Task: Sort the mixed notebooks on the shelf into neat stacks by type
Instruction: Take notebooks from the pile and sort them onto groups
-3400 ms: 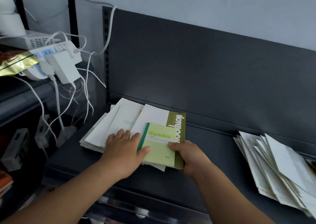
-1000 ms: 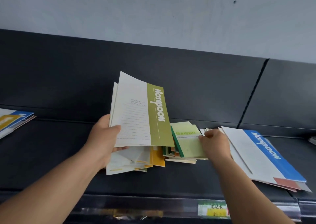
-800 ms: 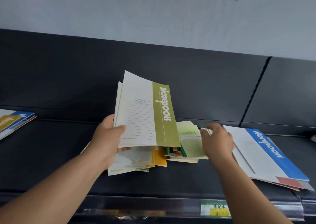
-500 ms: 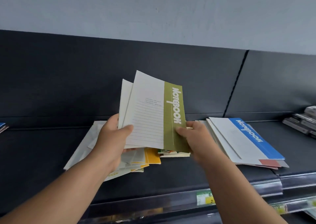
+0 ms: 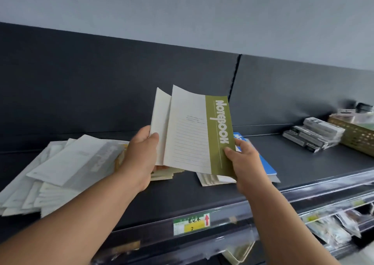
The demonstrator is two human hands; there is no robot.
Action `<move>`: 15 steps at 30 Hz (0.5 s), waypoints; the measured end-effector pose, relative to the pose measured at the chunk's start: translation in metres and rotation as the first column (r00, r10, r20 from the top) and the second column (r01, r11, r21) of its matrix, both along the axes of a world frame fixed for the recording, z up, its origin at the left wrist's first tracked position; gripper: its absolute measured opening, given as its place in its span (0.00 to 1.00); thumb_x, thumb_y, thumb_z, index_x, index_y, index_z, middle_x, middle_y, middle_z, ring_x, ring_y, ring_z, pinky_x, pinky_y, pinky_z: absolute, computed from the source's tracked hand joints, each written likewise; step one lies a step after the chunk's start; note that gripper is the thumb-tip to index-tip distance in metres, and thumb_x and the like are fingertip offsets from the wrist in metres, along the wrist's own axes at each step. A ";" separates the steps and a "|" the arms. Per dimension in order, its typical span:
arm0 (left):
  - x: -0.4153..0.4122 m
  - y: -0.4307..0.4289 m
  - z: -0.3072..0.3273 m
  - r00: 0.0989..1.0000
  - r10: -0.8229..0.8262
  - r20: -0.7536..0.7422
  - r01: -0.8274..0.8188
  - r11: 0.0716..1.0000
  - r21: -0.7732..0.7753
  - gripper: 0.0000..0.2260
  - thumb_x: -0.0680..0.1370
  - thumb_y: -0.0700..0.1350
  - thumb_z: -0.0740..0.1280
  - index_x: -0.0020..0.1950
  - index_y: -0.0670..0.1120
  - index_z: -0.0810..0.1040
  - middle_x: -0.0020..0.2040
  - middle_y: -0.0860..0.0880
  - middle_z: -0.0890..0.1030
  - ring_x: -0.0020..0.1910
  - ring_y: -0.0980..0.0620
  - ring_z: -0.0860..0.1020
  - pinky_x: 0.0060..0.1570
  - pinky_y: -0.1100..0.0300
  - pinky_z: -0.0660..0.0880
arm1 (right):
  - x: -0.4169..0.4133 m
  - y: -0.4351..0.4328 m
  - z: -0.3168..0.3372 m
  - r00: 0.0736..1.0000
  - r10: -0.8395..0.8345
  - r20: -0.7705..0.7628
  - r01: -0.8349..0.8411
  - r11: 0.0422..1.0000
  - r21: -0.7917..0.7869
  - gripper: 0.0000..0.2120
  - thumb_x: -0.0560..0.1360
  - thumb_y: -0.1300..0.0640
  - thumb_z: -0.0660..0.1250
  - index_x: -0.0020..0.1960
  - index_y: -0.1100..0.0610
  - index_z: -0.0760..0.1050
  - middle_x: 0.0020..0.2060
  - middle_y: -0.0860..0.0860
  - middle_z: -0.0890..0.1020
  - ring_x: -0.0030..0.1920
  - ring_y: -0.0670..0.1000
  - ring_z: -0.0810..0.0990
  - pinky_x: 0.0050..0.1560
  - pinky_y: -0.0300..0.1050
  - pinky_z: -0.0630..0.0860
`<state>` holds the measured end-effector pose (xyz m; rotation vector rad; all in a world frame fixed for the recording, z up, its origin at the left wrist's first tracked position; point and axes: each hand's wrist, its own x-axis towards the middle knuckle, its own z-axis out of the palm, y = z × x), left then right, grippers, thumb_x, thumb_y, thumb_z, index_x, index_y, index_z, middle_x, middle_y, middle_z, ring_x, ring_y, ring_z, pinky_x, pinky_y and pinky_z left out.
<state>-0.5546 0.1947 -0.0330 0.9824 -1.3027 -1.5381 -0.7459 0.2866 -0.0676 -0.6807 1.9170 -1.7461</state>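
Notebooks [image 5: 188, 135] look thin and floppy; left hand [image 5: 139, 153] grips their loose edge, right hand [image 5: 242, 161] pinches the stiffer spine.

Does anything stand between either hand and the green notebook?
Nothing visible. The left hand grips the green notebook and a second notebook behind it at their left side; the right hand pinches the green one's lower right corner, above the shelf.

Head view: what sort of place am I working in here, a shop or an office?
Probably a shop's stationery aisle: the dark shelf carries a price label in its clear front rail, packaged goods are stacked beside a woven basket at right, and bagged goods show below.
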 end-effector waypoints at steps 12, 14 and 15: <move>-0.074 0.040 -0.015 0.978 0.195 0.072 -0.192 0.981 -0.038 0.13 0.84 0.43 0.54 0.52 0.58 0.75 0.48 0.55 0.80 0.45 0.53 0.78 0.25 0.63 0.74 | -0.151 0.032 -0.018 0.996 -0.027 -0.084 0.043 0.980 0.194 0.15 0.81 0.63 0.58 0.65 0.55 0.74 0.49 0.51 0.81 0.48 0.55 0.81 0.52 0.52 0.79; -0.075 0.041 -0.017 0.969 0.230 0.093 -0.228 0.973 -0.037 0.14 0.84 0.44 0.54 0.49 0.58 0.76 0.49 0.55 0.81 0.46 0.53 0.78 0.34 0.57 0.77 | -0.164 0.027 -0.028 0.991 0.003 -0.137 0.039 0.954 0.297 0.16 0.80 0.64 0.58 0.67 0.57 0.73 0.49 0.53 0.80 0.46 0.55 0.80 0.49 0.50 0.78; -0.075 0.042 -0.017 0.964 0.246 0.100 -0.243 0.969 -0.037 0.14 0.84 0.44 0.55 0.48 0.58 0.76 0.49 0.55 0.81 0.47 0.52 0.79 0.38 0.54 0.79 | -0.169 0.026 -0.033 0.981 0.040 -0.189 0.033 0.930 0.367 0.17 0.80 0.64 0.59 0.67 0.58 0.73 0.48 0.53 0.80 0.45 0.54 0.80 0.46 0.48 0.77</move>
